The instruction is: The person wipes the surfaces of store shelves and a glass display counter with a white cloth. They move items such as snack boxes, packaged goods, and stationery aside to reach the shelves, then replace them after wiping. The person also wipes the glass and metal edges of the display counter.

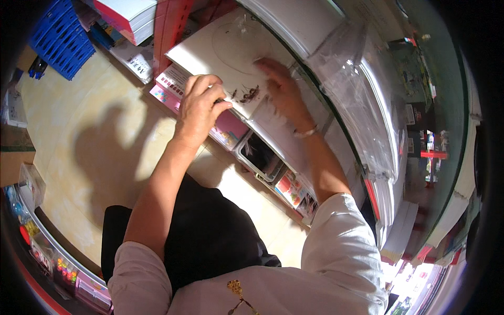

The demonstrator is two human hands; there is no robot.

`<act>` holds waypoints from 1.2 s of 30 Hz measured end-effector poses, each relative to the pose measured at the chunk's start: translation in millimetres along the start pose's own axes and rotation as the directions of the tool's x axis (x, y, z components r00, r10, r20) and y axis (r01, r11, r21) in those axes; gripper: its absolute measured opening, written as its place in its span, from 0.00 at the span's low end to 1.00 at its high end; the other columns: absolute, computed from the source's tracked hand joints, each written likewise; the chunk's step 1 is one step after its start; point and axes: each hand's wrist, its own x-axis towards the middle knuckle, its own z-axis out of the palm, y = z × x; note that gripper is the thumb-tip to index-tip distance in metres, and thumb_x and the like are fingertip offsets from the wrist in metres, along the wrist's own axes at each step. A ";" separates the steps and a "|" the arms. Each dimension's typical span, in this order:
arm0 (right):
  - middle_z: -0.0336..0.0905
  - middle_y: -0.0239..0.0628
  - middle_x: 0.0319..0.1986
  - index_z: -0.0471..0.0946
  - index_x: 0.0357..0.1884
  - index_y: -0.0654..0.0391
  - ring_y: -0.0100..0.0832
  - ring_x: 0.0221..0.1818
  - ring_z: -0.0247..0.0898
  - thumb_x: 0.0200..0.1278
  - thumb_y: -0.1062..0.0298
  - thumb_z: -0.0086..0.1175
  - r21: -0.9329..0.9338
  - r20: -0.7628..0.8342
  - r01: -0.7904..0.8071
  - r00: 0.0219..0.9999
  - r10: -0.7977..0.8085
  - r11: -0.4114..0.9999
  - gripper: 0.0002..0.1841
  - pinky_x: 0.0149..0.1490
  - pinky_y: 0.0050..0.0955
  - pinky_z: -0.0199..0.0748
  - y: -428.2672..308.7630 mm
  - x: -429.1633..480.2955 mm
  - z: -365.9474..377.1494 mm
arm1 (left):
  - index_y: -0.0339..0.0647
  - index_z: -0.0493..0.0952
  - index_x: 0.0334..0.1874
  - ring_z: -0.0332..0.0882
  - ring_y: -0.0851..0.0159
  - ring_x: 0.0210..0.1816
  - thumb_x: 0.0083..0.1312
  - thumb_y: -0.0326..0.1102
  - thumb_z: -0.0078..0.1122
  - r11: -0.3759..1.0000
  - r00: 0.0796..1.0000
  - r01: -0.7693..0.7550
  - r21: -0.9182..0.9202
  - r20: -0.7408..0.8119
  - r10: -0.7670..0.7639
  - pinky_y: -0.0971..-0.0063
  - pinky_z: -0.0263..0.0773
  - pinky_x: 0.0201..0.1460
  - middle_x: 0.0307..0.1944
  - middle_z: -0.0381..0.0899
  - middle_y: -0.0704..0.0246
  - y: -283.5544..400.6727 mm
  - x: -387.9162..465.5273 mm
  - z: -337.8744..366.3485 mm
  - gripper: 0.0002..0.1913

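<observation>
My left hand [201, 104] is at the front edge of a flat white sheet or board [224, 59] on a shelf. Its fingers are curled and the thumb points right; whether anything is pinched between them is hidden. My right hand [284, 92], blurred, hovers over or touches the right part of this white surface, fingers apart and nothing visible in it. Between the hands lies a cluster of dark brown marks or debris [249, 94], too small to tell which. A faint curved line crosses the white surface farther back.
Below the white surface are a pink box [229, 128], a dark-centred clear container [260, 153] and colourful packages [291, 187]. A glass shelf edge [332, 104] and plastic-wrapped white stacks [366, 98] rise at right. A red upright [167, 33] and blue basket [61, 37] stand at upper left.
</observation>
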 end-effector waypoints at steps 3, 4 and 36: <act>0.75 0.39 0.60 0.79 0.60 0.52 0.40 0.63 0.70 0.57 0.86 0.51 -0.060 0.036 0.143 0.989 -0.141 0.988 0.28 0.69 0.37 0.65 -41.2 -33.3 20.0 | 0.38 0.80 0.32 0.72 0.56 0.54 0.47 0.29 0.75 0.999 1.000 -0.027 -0.020 -0.007 0.027 0.63 0.71 0.57 0.48 0.79 0.66 -5.2 -0.1 -2.2 0.13; 0.76 0.39 0.60 0.79 0.60 0.54 0.42 0.63 0.70 0.54 0.86 0.52 -0.080 0.049 0.156 0.987 -0.152 0.985 0.29 0.69 0.38 0.66 -54.5 -43.1 25.5 | 0.38 0.80 0.32 0.72 0.56 0.53 0.46 0.27 0.75 1.000 1.000 -0.026 -0.007 0.000 0.026 0.63 0.71 0.57 0.48 0.79 0.66 -7.3 0.4 -2.9 0.12; 0.74 0.40 0.62 0.77 0.62 0.52 0.47 0.66 0.67 0.52 0.87 0.53 -0.149 -0.004 0.127 0.992 -0.129 0.981 0.32 0.69 0.39 0.68 -21.4 -106.0 -2.2 | 0.44 0.75 0.29 0.74 0.60 0.53 0.45 0.40 0.76 0.948 0.924 -0.317 0.014 0.231 0.305 0.62 0.66 0.57 0.42 0.80 0.73 33.8 -8.4 41.7 0.16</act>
